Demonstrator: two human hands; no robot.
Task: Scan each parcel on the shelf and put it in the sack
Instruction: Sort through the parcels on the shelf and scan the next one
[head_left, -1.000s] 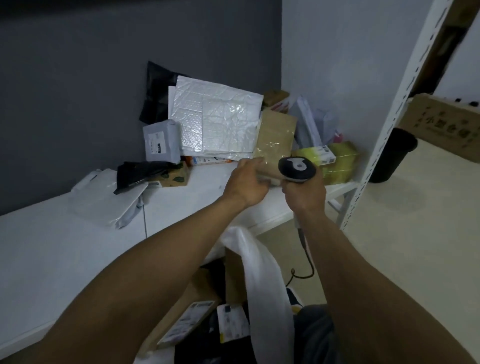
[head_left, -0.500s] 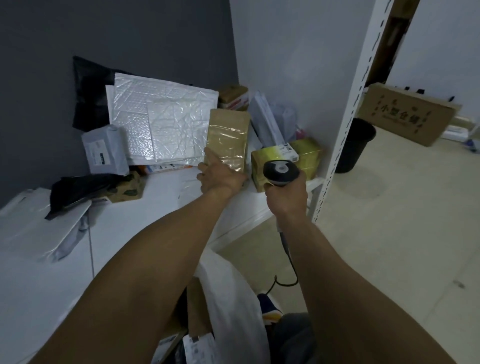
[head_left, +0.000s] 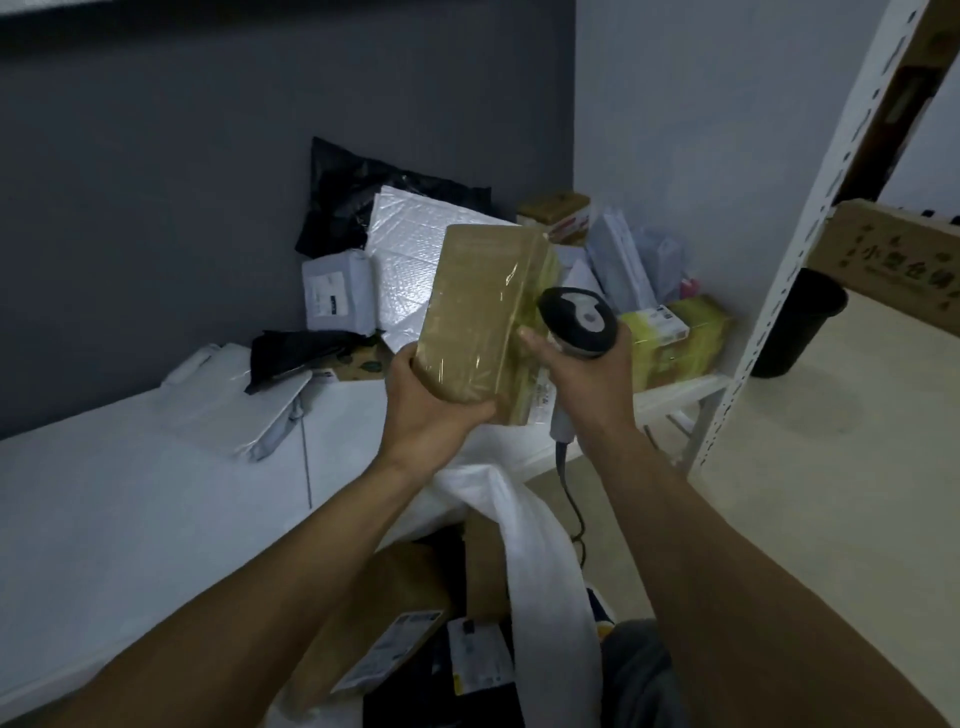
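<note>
Tape glints on the brown parcel (head_left: 483, 317), held tilted at your twelve o'clock above the shelf (head_left: 130, 509) edge. Your left hand (head_left: 431, 405) grips its lower corner from seven o'clock, fingers curled underneath. Your right hand (head_left: 587, 384) clasps the scanner (head_left: 579, 322) at the parcel's three o'clock, thumb touching the taped side. The sack (head_left: 545, 571) lies open at six o'clock, labelled packets inside.

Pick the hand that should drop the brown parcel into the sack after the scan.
Left. The left hand grips the brown parcel, with the white sack open below; the right hand holds the scanner.
</note>
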